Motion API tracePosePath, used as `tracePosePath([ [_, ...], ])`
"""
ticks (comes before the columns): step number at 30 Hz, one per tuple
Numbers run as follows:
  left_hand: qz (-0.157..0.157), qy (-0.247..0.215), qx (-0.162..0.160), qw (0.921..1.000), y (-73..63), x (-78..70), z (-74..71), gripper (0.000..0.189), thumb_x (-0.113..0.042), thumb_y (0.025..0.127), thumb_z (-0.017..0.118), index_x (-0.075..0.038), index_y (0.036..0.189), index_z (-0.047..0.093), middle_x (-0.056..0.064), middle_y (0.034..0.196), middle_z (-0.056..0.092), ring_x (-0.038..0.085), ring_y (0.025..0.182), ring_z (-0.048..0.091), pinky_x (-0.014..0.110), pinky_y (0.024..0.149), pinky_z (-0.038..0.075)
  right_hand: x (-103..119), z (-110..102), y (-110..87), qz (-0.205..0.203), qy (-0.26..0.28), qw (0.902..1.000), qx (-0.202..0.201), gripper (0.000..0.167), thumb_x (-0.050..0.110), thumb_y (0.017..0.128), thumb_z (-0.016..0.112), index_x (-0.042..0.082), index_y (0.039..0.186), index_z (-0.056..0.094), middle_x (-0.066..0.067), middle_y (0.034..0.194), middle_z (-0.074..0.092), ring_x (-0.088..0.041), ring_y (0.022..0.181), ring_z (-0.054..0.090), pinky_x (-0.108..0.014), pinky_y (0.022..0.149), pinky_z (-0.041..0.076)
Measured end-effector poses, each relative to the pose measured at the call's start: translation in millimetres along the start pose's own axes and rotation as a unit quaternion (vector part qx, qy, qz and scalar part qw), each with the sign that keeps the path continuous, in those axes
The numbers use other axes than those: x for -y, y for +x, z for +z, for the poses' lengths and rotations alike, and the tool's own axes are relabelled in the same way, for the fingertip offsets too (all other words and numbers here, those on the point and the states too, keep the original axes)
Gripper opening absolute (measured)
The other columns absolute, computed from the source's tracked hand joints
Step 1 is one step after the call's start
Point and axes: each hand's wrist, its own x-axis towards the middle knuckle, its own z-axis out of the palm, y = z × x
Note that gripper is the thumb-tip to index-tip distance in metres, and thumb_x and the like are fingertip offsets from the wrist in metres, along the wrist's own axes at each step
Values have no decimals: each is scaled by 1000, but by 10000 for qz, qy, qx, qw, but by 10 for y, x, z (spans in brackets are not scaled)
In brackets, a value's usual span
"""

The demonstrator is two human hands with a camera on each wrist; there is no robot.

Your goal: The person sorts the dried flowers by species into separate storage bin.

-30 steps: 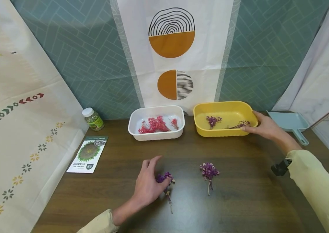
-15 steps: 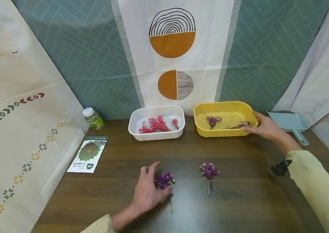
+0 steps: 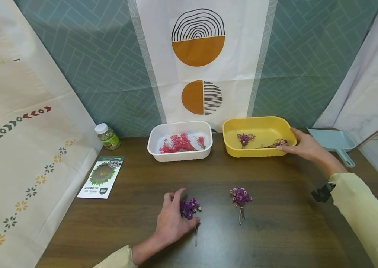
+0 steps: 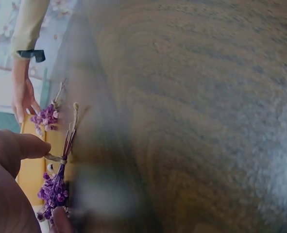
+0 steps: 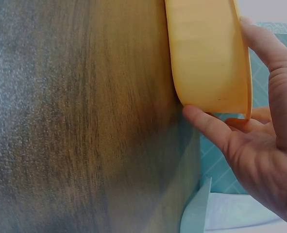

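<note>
A tied bunch of small purple dried flowers [image 3: 189, 208] lies on the table beside my left hand [image 3: 173, 219]. The hand curves around its left side, fingers apart from the thumb. In the left wrist view, the thumb tip [image 4: 39, 147] is right at the bunch's tie [image 4: 60, 160], and a fingertip is near the blossoms. My right hand [image 3: 304, 147] grips the right end of a yellow tray [image 3: 242, 152], thumb over the front rim; in the right wrist view fingers [image 5: 209, 124] lie against its end wall. Purple sprigs [image 3: 245, 139] lie inside.
Another purple flower bunch [image 3: 240, 197] lies right of the left hand. A white tray [image 3: 180, 158] holds red dried flowers [image 3: 179, 143]. Left stand a seed jar [image 3: 107, 137] and a seed packet [image 3: 101, 177]; a pale blue dustpan [image 3: 333, 140] is at right.
My left hand has shifted slightly around the purple bunch; its thumb has moved down from the blossoms to the stems. The right hand and yellow tray have stayed put.
</note>
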Motion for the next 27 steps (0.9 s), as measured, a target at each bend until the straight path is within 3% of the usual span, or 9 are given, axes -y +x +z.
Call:
tracePosePath([
  [7, 386, -184, 122, 9990, 1, 22, -5, 78, -20, 63, 92, -6, 132, 57, 12, 109, 47, 23, 89, 54, 40, 75, 52, -7, 13, -4, -1, 12, 10000, 1, 115, 57, 86, 72, -8, 155, 5, -40, 148, 28, -53, 127, 36, -72, 104, 26],
  [11, 593, -291, 131, 9977, -4, 35, 1, 69, -15, 63, 90, -5, 125, 60, 10, 106, 47, 23, 91, 54, 41, 77, 53, -1, 13, -13, 32, 16, 10000, 10, 116, 57, 86, 72, -7, 156, 5, -39, 149, 27, -54, 128, 35, -73, 104, 26],
  [20, 488, -348, 456, 9972, -18, 32, -13, 76, -21, 58, 94, -5, 124, 61, 9, 107, 43, 24, 93, 51, 41, 79, 52, -10, 9, -12, 40, 38, 10000, 23, 118, 58, 86, 72, -6, 156, 2, -39, 150, 25, -54, 130, 33, -73, 104, 26],
  [27, 697, -413, 426, 9958, -22, 55, -20, 69, -7, 58, 92, -5, 121, 62, 13, 109, 44, 27, 94, 53, 44, 80, 54, -4, 0, -8, -17, 19, 10000, 20, 116, 55, 87, 72, -8, 155, 4, -39, 149, 28, -52, 127, 36, -72, 104, 27],
])
